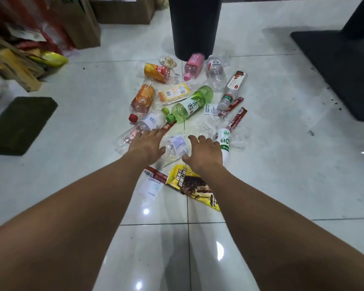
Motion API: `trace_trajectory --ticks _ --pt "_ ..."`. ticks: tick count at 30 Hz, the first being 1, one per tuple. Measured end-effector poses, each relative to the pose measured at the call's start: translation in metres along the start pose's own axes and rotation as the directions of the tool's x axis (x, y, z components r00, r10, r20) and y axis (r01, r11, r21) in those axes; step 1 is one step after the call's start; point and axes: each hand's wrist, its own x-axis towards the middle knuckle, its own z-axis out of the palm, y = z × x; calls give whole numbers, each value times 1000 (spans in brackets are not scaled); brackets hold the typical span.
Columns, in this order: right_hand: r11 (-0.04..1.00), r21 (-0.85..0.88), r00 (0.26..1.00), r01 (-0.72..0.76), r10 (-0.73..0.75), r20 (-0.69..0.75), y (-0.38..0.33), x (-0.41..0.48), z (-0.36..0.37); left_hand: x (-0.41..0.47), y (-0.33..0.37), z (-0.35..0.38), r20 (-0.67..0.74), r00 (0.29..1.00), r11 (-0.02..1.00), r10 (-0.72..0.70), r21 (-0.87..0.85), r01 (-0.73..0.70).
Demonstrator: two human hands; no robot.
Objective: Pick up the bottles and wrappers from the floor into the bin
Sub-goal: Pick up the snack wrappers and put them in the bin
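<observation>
Looks forward and steeply down from head height, wide-angle, bending the tile lines of the floor (282,175) near the edges. Sits close over both forearms, from the bottom corners up to the left hand (144,144) and right hand (204,153) at mid-frame. Crops the black bin (194,28) at the top edge, farther off.

A clear bottle (176,145) lies between the left hand (146,143) and right hand (204,153) — black bin (194,28) stands beyond

We see a white tiled floor (282,175) carrying a green bottle (190,106), a yellow wrapper (189,183), a black bin (194,28) standing beyond, and perhaps a dark mat (19,124) at left.
</observation>
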Motion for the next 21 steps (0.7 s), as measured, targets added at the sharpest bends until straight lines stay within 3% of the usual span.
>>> trace_trajectory --ticks 9,15,21 --pt "998 -10 975 -57 57 213 10 -24 35 -4 2 4 -24 1000 1000 -3 -27 2" --pt "985 -172 964 -1 47 262 4 -32 52 -5 2 7 -32 999 1000 3 -20 -4" --pt "986 -166 974 -12 50 223 3 -30 62 -3 3 15 -24 1000 1000 20 19 -20"
